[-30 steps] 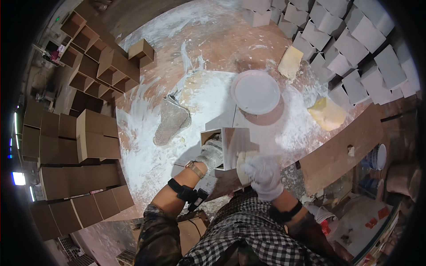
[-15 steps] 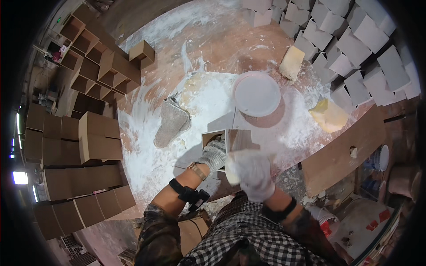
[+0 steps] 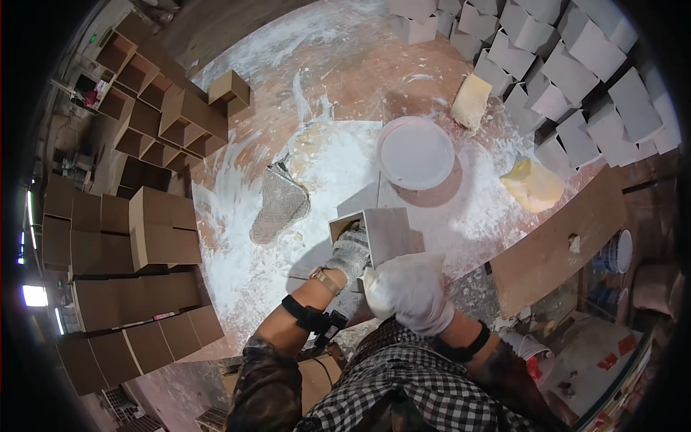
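My left hand [image 3: 350, 253], in a grey knitted glove, reaches inside an open-ended box [image 3: 389, 233] and holds it from within; its fingers are hidden by the walls. The box's right-hand face is coated greyish white, while its inside shows brown. Just below the box, my right hand [image 3: 425, 302], in a white glove, grips a pale, cream-coloured sponge [image 3: 381, 286] close to the box's near edge. Beyond the box stands a round white tub [image 3: 417, 153] of whitish liquid. A grey knitted glove or cloth [image 3: 281, 204] lies flat on the white-smeared table [image 3: 331, 162].
Uncoated brown boxes [image 3: 162, 245] are stacked along the left. White-coated boxes [image 3: 568, 79] crowd the far right. Two yellowish sponge pieces [image 3: 534, 186] lie right of the tub. A brown board [image 3: 561, 245] slants along the right edge, with a bucket [image 3: 617, 253] beyond it.
The box has turned slightly, and its right-hand face, streaked with brown before, now looks evenly whitish. My right hand, blurred earlier, has come slightly lower with the sponge. My left hand stays inside.
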The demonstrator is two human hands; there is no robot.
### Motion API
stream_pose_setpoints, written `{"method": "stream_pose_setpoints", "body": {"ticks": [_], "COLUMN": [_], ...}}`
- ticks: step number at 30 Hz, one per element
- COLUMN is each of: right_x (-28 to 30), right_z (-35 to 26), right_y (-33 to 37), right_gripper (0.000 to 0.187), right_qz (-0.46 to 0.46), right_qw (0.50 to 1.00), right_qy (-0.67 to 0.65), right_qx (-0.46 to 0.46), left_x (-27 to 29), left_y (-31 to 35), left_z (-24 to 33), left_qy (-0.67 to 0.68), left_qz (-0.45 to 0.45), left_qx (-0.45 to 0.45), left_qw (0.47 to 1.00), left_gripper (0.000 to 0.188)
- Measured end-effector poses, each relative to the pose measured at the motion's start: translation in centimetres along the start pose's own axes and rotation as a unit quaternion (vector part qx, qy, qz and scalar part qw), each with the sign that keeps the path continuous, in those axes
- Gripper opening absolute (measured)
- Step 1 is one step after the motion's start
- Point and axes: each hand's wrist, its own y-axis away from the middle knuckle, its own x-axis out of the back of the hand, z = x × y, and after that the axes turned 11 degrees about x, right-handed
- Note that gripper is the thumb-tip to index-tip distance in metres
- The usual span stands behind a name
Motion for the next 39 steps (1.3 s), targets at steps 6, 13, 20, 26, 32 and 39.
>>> {"method": "stream_pose_setpoints", "body": {"ticks": [6,13,20,26,32,39], "right_x": [4.1,1.9,3.1,5.1,3.2,5.2], "right_z": [7.1,1.2,-1.3,3.0,2.7,0.1], "right_y": [-8.4,-7.0,1.1,-6.1,-5.6,4.4], "right_gripper": [0.04,0.017,0.027,0.032,0.035,0.027], "right_qz": [0.203,0.152,0.116,0.15,-0.04,0.039], "right_qw": [0.975,0.977,0.984,0.983,0.989,0.986], "right_qy": [-0.025,-0.085,-0.085,0.088,-0.136,-0.14], "right_qx": [0.084,0.127,0.106,0.065,0.037,0.085], "left_x": [0.9,-6.2,2.1,0.9,-1.9,1.2], "left_y": [-0.2,-0.9,-0.1,-1.5,-3.7,-1.0], "left_z": [1.1,-5.2,2.5,0.8,-1.1,-2.5], "left_qy": [-0.101,0.044,-0.134,-0.085,-0.102,-0.114], "left_qz": [-0.028,-0.008,-0.018,-0.013,-0.084,0.063], "left_qx": [0.009,0.051,-0.014,-0.033,0.101,-0.15], "left_qw": [0.994,0.998,0.991,0.996,0.986,0.98], "left_gripper": [0.048,0.041,0.027,0.029,0.036,0.039]}}
